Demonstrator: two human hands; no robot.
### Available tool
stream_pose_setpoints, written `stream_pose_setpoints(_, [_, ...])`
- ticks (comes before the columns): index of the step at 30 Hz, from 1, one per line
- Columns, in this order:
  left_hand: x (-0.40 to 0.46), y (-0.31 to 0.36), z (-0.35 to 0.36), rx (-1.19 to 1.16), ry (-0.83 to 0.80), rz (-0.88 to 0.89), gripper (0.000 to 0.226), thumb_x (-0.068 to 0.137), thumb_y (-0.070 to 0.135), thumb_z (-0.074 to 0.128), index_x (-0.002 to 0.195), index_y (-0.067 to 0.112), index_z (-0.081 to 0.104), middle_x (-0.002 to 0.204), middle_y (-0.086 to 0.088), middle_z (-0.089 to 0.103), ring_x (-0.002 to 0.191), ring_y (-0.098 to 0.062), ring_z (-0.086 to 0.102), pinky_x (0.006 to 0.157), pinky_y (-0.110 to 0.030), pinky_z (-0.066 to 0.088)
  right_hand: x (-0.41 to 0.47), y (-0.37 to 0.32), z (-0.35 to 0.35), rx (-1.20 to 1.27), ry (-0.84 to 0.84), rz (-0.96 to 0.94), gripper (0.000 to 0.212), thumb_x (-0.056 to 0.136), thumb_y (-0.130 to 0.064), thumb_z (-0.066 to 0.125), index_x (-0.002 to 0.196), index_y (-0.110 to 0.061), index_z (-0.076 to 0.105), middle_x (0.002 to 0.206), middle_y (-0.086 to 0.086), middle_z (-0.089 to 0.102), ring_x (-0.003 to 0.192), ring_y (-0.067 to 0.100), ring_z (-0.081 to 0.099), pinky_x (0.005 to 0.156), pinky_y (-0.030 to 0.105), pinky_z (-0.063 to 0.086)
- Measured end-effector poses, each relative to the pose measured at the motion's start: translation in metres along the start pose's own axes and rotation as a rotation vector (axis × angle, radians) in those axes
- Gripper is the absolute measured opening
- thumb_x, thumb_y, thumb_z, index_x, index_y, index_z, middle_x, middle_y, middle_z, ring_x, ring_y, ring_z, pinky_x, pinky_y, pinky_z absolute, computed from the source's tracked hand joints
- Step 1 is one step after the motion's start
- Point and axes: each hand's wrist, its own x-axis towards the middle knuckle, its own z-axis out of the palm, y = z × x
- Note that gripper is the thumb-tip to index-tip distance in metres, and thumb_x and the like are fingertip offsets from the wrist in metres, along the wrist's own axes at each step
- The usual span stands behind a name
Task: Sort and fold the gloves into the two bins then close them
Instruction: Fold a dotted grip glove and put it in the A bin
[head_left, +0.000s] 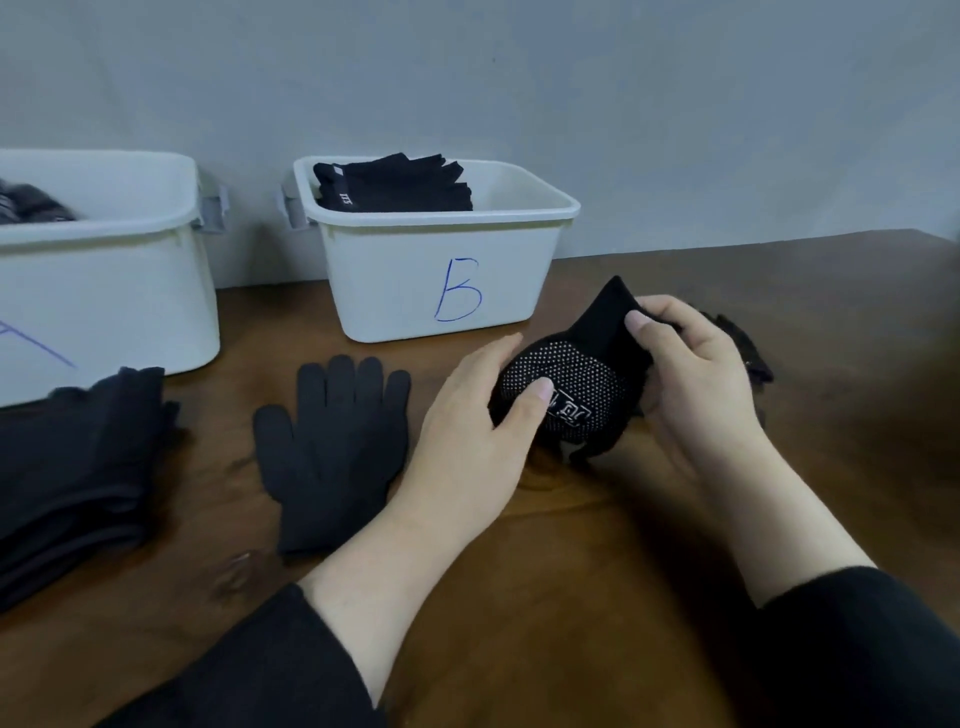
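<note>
Both hands hold a black glove with white grip dots (576, 387) just above the table, in front of bin B. My left hand (478, 415) grips its rolled, dotted part with the thumb on top. My right hand (691, 379) pinches the plain cuff end, which sticks up. A plain black glove (332, 452) lies flat to the left, fingers pointing away. The white bin marked B (441, 270) holds folded black gloves (395, 184). A second white bin (104, 270) at the left holds dark gloves, mostly hidden.
A stack of black gloves (72, 478) lies at the left table edge in front of the left bin. More black fabric (748, 348) shows behind my right hand. Both bins stand open against the grey wall on the brown wooden table (571, 545).
</note>
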Motion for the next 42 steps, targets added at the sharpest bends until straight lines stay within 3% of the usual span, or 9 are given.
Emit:
stream_pose_setpoints(6, [0.002, 0.000, -0.005, -0.135, 0.080, -0.073, 0.015, 0.099, 0.033, 0.056, 0.095, 0.024, 0.068, 0.092, 0.010, 0.072, 0.092, -0.005, 0.065, 0.086, -0.037, 0.054, -0.001, 0.000, 0.004, -0.143, -0.010, -0.038, 0.015, 0.098, -0.016, 0.063, 0.090, -0.021, 0.074, 0.089, 0.002, 0.073, 0.085, 0.018, 0.067, 0.075, 0.042, 0.052])
stream_pose_setpoints(10, [0.001, 0.002, -0.008, -0.221, 0.154, -0.092, 0.014, 0.098, 0.031, 0.060, 0.093, 0.022, 0.070, 0.091, 0.009, 0.074, 0.091, -0.009, 0.068, 0.086, -0.042, 0.056, -0.001, -0.002, 0.000, -0.416, 0.017, -0.146, 0.008, 0.092, -0.019, 0.073, 0.088, -0.026, 0.074, 0.077, 0.000, 0.069, 0.068, 0.007, 0.058, 0.063, 0.023, 0.048])
stream_pose_setpoints(16, [0.000, 0.003, -0.008, -0.228, 0.179, -0.098, 0.012, 0.097, 0.030, 0.062, 0.092, 0.023, 0.071, 0.089, 0.010, 0.074, 0.089, -0.008, 0.069, 0.084, -0.041, 0.057, 0.001, 0.003, -0.001, -0.541, 0.021, -0.125, 0.016, 0.090, -0.028, 0.077, 0.084, -0.043, 0.071, 0.080, 0.016, 0.070, 0.070, 0.017, 0.062, 0.070, 0.043, 0.056])
stream_pose_setpoints(19, [-0.001, 0.005, -0.008, -0.253, 0.199, -0.095, 0.010, 0.096, 0.027, 0.064, 0.090, 0.023, 0.071, 0.088, 0.012, 0.074, 0.088, -0.004, 0.069, 0.082, -0.035, 0.058, 0.003, 0.004, -0.001, -0.523, 0.095, -0.111, 0.011, 0.090, -0.027, 0.076, 0.090, -0.038, 0.073, 0.079, 0.003, 0.075, 0.077, 0.026, 0.071, 0.071, 0.040, 0.060])
stream_pose_setpoints(23, [-0.002, 0.005, -0.009, -0.195, 0.223, -0.058, 0.006, 0.095, 0.028, 0.066, 0.091, 0.027, 0.071, 0.086, 0.014, 0.072, 0.086, -0.003, 0.067, 0.079, -0.030, 0.058, 0.003, 0.000, -0.002, -0.457, 0.067, -0.107, 0.011, 0.099, -0.017, 0.063, 0.102, -0.020, 0.074, 0.069, 0.000, 0.074, 0.056, 0.013, 0.063, 0.053, 0.023, 0.050])
stream_pose_setpoints(27, [-0.003, 0.004, -0.009, -0.089, 0.226, -0.009, 0.008, 0.093, 0.032, 0.067, 0.091, 0.026, 0.072, 0.084, 0.013, 0.069, 0.086, -0.003, 0.064, 0.077, -0.022, 0.054, 0.002, 0.000, 0.000, -0.276, 0.072, -0.060, 0.023, 0.105, -0.026, 0.052, 0.104, -0.017, 0.074, 0.095, 0.003, 0.079, 0.089, 0.023, 0.074, 0.070, 0.037, 0.061])
stream_pose_setpoints(31, [-0.007, 0.011, -0.009, -0.055, 0.230, 0.072, 0.010, 0.092, 0.031, 0.066, 0.090, 0.023, 0.072, 0.086, 0.012, 0.069, 0.088, -0.005, 0.064, 0.075, -0.014, 0.049, 0.000, 0.000, 0.004, -0.114, 0.106, 0.023, 0.035, 0.101, -0.041, 0.056, 0.098, -0.011, 0.075, 0.093, 0.014, 0.077, 0.088, 0.028, 0.076, 0.073, 0.040, 0.062])
stream_pose_setpoints(36, [-0.013, 0.016, -0.025, 0.060, 0.361, 0.220, 0.009, 0.097, 0.021, 0.062, 0.097, 0.021, 0.071, 0.093, 0.015, 0.067, 0.092, -0.007, 0.063, 0.077, -0.010, 0.046, 0.003, 0.004, 0.001, -0.091, 0.079, 0.118, 0.010, 0.096, -0.009, 0.067, 0.102, -0.008, 0.074, 0.093, 0.012, 0.073, 0.085, 0.023, 0.073, 0.067, 0.036, 0.062])
stream_pose_setpoints(42, [-0.031, -0.006, -0.097, 0.277, 0.328, 0.080, 0.015, 0.098, 0.026, 0.058, 0.108, 0.028, 0.068, 0.101, 0.020, 0.064, 0.097, 0.003, 0.059, 0.077, -0.005, 0.045, 0.000, 0.000, 0.001, -0.210, -0.002, 0.117, 0.033, 0.102, 0.000, 0.050, 0.115, -0.021, 0.072, 0.106, 0.001, 0.071, 0.089, 0.009, 0.073, 0.072, 0.031, 0.062])
